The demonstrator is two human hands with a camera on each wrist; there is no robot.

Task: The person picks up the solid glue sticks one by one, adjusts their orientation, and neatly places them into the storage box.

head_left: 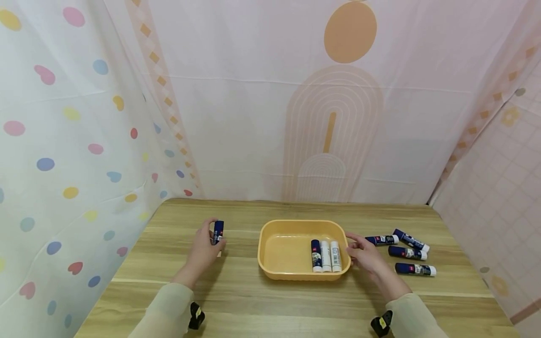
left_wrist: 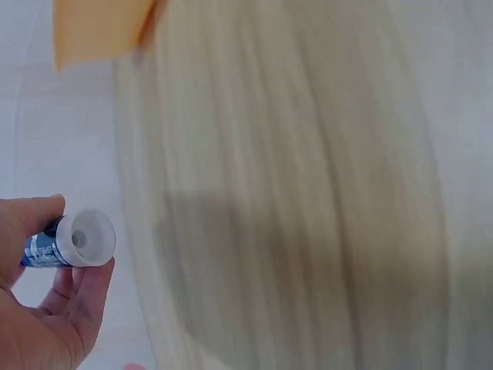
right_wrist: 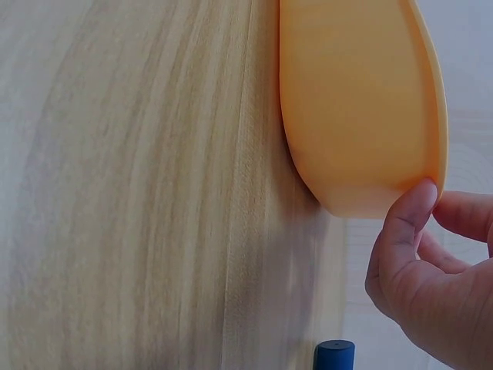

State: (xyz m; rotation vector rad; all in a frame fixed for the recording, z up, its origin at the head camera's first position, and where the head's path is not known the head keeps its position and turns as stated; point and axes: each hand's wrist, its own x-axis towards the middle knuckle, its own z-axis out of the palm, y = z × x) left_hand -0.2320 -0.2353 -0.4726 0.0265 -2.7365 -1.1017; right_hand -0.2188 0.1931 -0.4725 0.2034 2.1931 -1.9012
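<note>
My left hand (head_left: 203, 252) holds a dark blue glue stick (head_left: 218, 231) upright between thumb and fingers, left of the tray. In the left wrist view its hollow white bottom end (left_wrist: 91, 239) faces the camera. With thumb and fingers, my right hand (head_left: 368, 257) pinches the right rim of a yellow-orange plastic tray (head_left: 283, 253); the right wrist view shows the same grip on the tray wall (right_wrist: 362, 116). Side by side at the tray's right end lie one dark blue glue stick (head_left: 316, 256) and two white sticks (head_left: 325, 256).
Several more dark blue glue sticks with white ends (head_left: 415, 269) lie loose on the wooden table (head_left: 236, 300) to the right of my right hand. A patterned curtain (head_left: 236, 141) hangs behind the table's back edge and along both sides.
</note>
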